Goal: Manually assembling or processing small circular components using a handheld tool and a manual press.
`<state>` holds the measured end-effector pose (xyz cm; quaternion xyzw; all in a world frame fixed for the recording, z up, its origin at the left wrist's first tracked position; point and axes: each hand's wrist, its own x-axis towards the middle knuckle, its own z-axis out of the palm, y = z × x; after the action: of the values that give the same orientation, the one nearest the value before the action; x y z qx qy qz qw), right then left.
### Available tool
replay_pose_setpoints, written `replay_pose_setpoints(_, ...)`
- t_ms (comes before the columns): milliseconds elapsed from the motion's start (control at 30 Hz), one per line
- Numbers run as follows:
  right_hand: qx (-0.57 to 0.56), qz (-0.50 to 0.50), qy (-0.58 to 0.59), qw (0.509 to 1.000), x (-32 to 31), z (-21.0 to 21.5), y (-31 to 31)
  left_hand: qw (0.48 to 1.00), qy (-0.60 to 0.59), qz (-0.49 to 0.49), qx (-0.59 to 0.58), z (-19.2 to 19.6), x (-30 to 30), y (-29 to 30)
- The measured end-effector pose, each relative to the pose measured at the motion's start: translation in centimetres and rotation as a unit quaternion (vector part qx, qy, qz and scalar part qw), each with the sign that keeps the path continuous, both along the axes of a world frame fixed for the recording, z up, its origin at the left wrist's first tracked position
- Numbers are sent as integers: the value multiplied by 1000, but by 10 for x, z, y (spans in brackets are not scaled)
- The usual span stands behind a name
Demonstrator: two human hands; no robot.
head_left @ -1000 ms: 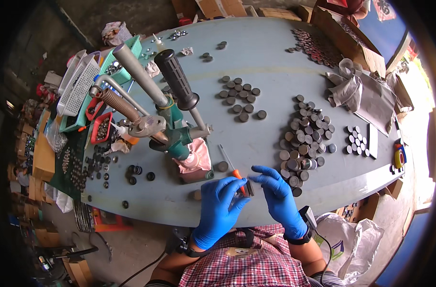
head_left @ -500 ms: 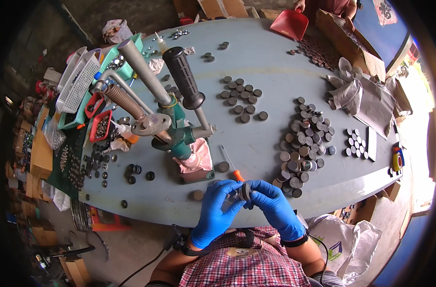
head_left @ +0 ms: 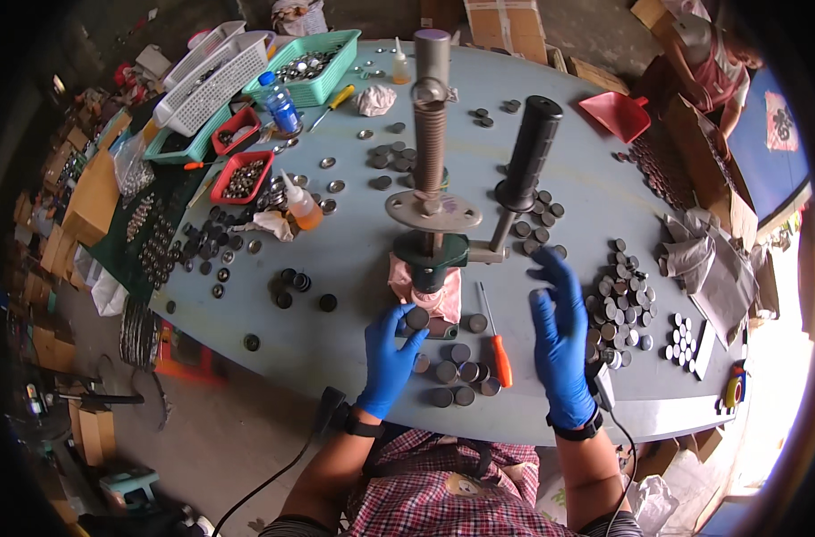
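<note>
Between the thumb and fingers of my left hand [head_left: 391, 358] is a dark round cap [head_left: 416, 318], held at the front of the hand press [head_left: 432, 255]. A pink cloth [head_left: 448, 300] wraps the lower part of the press. My right hand [head_left: 560, 336] is raised with its fingers apart and holds nothing. It is below the press's black lever handle [head_left: 530, 152], not gripping it. An orange-handled screwdriver [head_left: 501, 360] lies between my hands. Several dark round caps [head_left: 461, 353] stand close to the table's front edge.
A large pile of caps [head_left: 622, 309] is on the right. Trays of metal parts, a green basket [head_left: 336, 54] and a red tray [head_left: 242, 177], stand at the left. Nearby are an orange-liquid bottle [head_left: 302, 210] and a blue-capped bottle [head_left: 282, 106]. Another person [head_left: 707, 67] works at the far right.
My hands, together around a round piece before, have separated. The left moved to the press with a cap; the right rose toward the lever, opening. My view has shifted, bringing the press nearer the middle.
</note>
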<state>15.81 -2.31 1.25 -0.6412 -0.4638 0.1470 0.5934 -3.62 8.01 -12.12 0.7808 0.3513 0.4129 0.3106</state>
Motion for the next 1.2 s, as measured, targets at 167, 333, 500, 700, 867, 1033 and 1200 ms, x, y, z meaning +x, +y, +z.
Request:
replay_pose_setpoints(167,133,-8,-10,991,14,59,71,997,-67,19,15,-11,14,35)
replay_pose_setpoints(333,147,187,326,915,33,103,107,995,-91,29,34,-15,23,42)
replay_pose_setpoints(500,129,364,238,891,21,97,74,991,-127,34,34,-15,28,45)
replay_pose_setpoints(700,147,325,175,918,5,85,59,993,-108,5,-48,-34,25,46)
replay_pose_setpoints(867,146,345,218,901,12,91,62,994,-105,18,-14,-31,25,49)
replay_pose_setpoints(1033,200,291,240,904,14,72,44,993,-104,44,19,-24,20,47)
replay_pose_setpoints(1200,214,291,201,911,-15,65,43,996,-80,23,12,-25,17,47)
